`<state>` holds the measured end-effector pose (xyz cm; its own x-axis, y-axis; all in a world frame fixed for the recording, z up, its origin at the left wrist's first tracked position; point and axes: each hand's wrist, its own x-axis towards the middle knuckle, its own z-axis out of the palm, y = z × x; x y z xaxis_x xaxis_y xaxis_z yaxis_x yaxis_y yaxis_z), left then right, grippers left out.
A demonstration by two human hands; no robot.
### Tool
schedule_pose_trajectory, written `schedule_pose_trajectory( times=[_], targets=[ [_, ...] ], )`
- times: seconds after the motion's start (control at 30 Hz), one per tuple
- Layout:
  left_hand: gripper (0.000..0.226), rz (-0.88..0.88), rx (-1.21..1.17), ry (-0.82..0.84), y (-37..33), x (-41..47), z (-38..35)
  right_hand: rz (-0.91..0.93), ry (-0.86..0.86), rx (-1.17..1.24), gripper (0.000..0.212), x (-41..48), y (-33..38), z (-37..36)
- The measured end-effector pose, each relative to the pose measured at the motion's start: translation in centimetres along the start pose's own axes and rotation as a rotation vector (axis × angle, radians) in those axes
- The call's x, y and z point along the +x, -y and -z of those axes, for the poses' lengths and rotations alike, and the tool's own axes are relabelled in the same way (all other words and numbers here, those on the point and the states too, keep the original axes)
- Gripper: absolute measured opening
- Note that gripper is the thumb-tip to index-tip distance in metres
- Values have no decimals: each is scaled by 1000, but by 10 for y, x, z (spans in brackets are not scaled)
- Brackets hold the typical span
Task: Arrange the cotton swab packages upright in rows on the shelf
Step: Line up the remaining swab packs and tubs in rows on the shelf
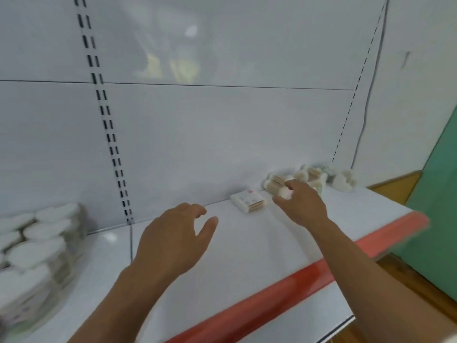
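1. The shelf [247,256] is a white deck seen from above and in front. A red edge strip [284,283] runs along its front lip.
2. The left hand [178,241] hovers over the middle of the shelf, palm down. Its fingers are spread and loosely bent, with the thumb apart. It holds nothing and touches no package.
3. The right hand [303,205] reaches to the rear right of the shelf. Its fingers curl round the held package [275,184], whose white swab tips show beside the knuckles. Blur hides the details of the grip.
4. The heap of packages [319,175] lies jumbled at the right rear corner, just behind the right hand. Single packs cannot be counted.
5. The flat package [248,201] lies on its face near the rear edge. It is just left of the right hand and touches neither hand.
6. The upright packages [39,241] stand in close rows on the left section, swab tips up, well apart from both hands.
7. The back panel [222,132] is white. A slotted upright [108,134] divides it left of centre.
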<state>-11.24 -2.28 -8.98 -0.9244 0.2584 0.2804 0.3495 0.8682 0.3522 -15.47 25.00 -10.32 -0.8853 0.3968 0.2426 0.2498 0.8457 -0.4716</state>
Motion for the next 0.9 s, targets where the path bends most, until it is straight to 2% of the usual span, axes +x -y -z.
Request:
schedule_pose_trajectory(
  times=[0.13, 0.37, 0.5, 0.57, 0.67, 0.77, 0.83, 0.9],
  targets=[
    [45, 1, 3, -23, -50, 38, -38, 108, -81, -133, 57, 51, -43, 15],
    [44, 11, -5, -75, -121, 93, -97, 294, 43, -183, 40, 112, -65, 13],
    [50, 13, -42, -104, -141, 111, -121, 372, 117, -99, 43, 114, -72, 9],
    [55, -8, -80, -113, -148, 119, -128, 372, 133, 3, 37, 114, -77, 13],
    [70, -42, -166, -150, -155, 132, -134, 260, 168, 296, 32, 115, -85, 37],
    [82, -104, -256, -182, -163, 139, -141, 137, 271, 587, 40, 113, -93, 58],
    [82, -160, -318, -191, -167, 143, -149, 97, 330, 696, 47, 109, -98, 63],
    [73, -171, -368, -236, -169, 146, -152, 75, 374, 747, 45, 107, -103, 64]
  ],
)
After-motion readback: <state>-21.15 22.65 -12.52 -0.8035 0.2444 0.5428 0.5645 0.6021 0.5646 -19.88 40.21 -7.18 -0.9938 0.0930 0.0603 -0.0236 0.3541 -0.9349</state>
